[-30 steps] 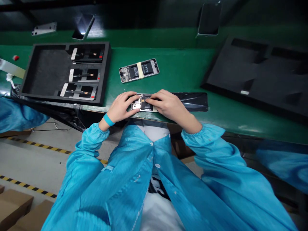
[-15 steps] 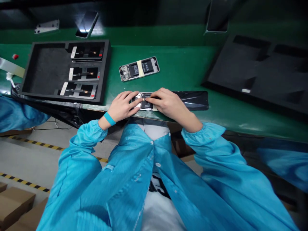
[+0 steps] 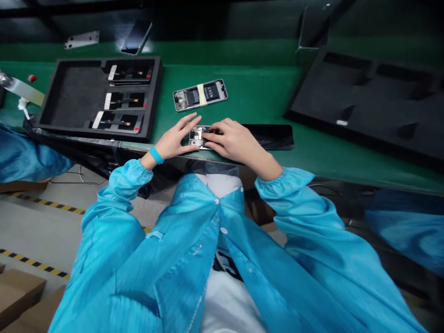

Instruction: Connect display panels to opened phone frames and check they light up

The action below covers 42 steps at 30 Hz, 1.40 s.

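Note:
An opened smartphone [image 3: 197,136] lies at the bench's near edge, its metal plates and board showing. A dark screen panel [image 3: 274,137] extends from it to the right, partly under my right wrist. My left hand [image 3: 176,138], with a blue wristband, is spread at the phone's left end. Its thumb touches the near edge and its fingers stretch past the far edge. Over the phone's middle, my right hand [image 3: 231,138] has its fingers bent and close together, tips down on the inner parts. What lies beneath those fingertips is hidden. Another opened phone [image 3: 187,99], with a pale tape strip across its battery, lies just beyond.
Left stands a black foam tray [image 3: 74,99] holding several screen assemblies [image 3: 120,121]. A larger black foam tray [image 3: 374,106] lies at right. At the back are a phone [image 3: 137,37], a pale phone frame [image 3: 81,40] and a dark panel [image 3: 314,27]. Blue sleeves show at both sides.
My left fingers have lifted off the phone's inner parts and spread toward its left end. My right fingertips have shifted slightly left over the phone. The view has moved a little.

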Tool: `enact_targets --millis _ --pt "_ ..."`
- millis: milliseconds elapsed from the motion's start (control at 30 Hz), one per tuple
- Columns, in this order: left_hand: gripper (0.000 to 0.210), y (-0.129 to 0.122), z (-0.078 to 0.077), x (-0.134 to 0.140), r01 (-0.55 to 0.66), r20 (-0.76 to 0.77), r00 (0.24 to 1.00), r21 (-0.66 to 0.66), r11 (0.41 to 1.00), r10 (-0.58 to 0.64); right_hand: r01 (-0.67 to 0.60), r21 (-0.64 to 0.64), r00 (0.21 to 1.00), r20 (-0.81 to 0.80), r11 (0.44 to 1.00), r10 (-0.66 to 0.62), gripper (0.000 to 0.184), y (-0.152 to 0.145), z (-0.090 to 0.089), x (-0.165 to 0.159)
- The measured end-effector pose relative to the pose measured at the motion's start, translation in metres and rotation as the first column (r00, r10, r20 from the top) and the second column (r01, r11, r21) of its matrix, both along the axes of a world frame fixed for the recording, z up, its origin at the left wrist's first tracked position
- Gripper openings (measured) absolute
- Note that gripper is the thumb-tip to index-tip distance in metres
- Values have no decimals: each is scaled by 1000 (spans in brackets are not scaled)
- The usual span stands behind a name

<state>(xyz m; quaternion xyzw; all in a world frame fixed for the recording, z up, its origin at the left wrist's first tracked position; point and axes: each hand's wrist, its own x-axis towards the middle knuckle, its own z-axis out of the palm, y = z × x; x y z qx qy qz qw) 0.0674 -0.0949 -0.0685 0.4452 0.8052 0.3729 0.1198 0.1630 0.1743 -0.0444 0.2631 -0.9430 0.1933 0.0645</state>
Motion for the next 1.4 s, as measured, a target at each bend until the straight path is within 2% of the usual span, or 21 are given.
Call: enact_targets --millis 100,267,400,533,600,667,833,967,1033,1133,1200,1300,1400 --pt "109 0 0 2 -17 1 1000 -9 1000 17 -18 20 1000 -16 1000 18 44 -3 -1 -2" --pt "104 1 3 5 -19 19 1000 -43 999 20 -8 41 1000 -6 999 8 42 -6 -1 -3" --pt "110 3 4 5 -32 28 999 -30 999 32 -20 51 1000 5 998 19 43 -9 -1 -1" --pt "113 11 6 5 49 -24 998 -35 998 -50 -40 49 999 16 998 40 51 -7 0 1" --pt "109 16 7 5 97 -57 993 -53 994 -100 -42 12 999 -3 999 42 56 1 2 8" --pt "107 22 9 6 124 -76 988 -82 989 -131 10 -35 1000 -27 999 -11 62 17 5 19" --pt "98 39 12 8 160 -96 979 -168 973 -178 281 -35 959 48 959 -280 86 85 13 46" --pt "89 51 11 9 199 -114 970 -153 968 -217 284 -31 951 135 958 -278 103 125 5 56" --pt "85 54 10 8 214 -107 968 -120 969 -227 263 -40 955 154 964 -254 107 132 -1 58" --pt "94 53 12 9 200 -101 972 -126 972 -213 230 -57 959 183 972 -216 116 132 -9 59" --pt "101 51 17 10 174 -120 973 -174 969 -197 234 -73 956 198 970 -216 114 129 -10 58" --pt "101 49 25 13 146 -163 968 -239 960 -188 246 -94 955 194 965 -225 106 123 -9 57" --pt "102 53 31 17 151 -161 967 -263 953 -198 242 -115 959 180 963 -219 106 114 -8 56"
